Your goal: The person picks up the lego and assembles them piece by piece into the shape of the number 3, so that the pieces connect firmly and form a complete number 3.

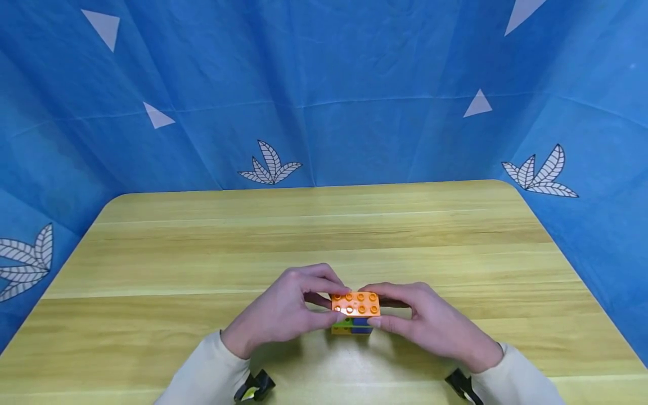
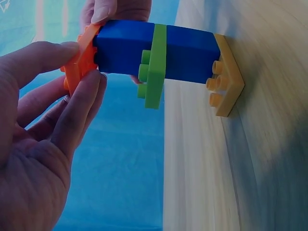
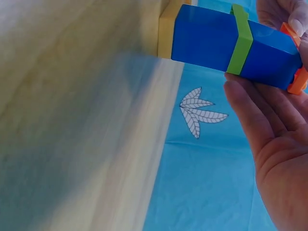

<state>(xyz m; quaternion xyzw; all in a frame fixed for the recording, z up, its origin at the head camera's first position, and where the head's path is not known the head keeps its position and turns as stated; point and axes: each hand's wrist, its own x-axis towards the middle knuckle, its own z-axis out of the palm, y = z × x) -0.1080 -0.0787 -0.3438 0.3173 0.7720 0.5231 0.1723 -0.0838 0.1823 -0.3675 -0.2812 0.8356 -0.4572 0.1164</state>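
A stack of toy building bricks stands upright on the table. Its bottom is a yellow-orange studded plate (image 2: 233, 79), followed by a lower blue brick (image 2: 191, 54), a light green plate (image 2: 157, 67) and an upper blue brick (image 2: 126, 45). On top lies an orange studded plate (image 1: 355, 304); in the left wrist view it looks slightly tilted against the blue brick. My left hand (image 1: 288, 306) pinches the left end of this orange plate between thumb and fingers. At its right end, my right hand (image 1: 430, 315) holds it between thumb and fingers, some fingers alongside the upper blue brick.
The stack stands toward the near side of a wooden table (image 1: 202, 247) with rounded far corners. A blue cloth (image 1: 354, 67) with white triangles and leaf prints hangs behind and at both sides. Dark straps (image 1: 255, 387) show at the cuffs of the pale sleeves.
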